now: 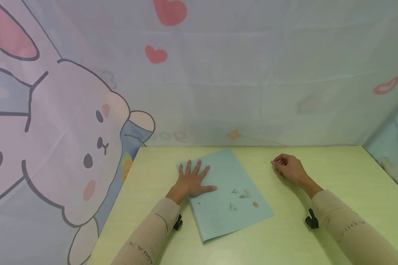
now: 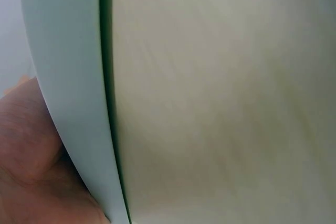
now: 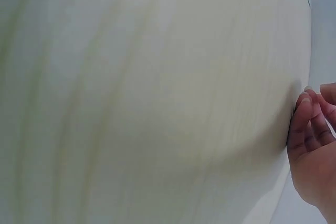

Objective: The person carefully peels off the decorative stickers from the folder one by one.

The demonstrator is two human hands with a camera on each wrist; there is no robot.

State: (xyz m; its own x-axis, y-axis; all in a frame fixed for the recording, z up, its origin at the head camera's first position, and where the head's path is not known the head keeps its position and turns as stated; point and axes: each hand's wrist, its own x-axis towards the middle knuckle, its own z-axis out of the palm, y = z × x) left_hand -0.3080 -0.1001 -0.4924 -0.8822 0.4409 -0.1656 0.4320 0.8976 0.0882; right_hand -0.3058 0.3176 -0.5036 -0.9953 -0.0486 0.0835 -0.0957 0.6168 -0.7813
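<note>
My left hand (image 1: 192, 184) lies flat with spread fingers on a pale blue folder (image 1: 219, 221) that sits askew on the table. In the left wrist view the folder's side edge (image 2: 68, 77) runs past the heel of that hand. Several small green sprigs (image 1: 244, 194) and an orange flower (image 1: 255, 204) show on the cover's lower right. To the right of the folder, my right hand (image 1: 290, 168) pinches a small greyish thing (image 1: 272, 162) between thumb and fingertips, low over the table; its kind I cannot tell. In the right wrist view the curled fingers (image 3: 302, 116) hide it.
The yellow-green table (image 1: 335, 165) ends at the back against a hanging cloth (image 1: 219, 92) with hearts and a rabbit. Black wrist mounts show under the left sleeve (image 1: 146, 235) and the right sleeve (image 1: 351, 224).
</note>
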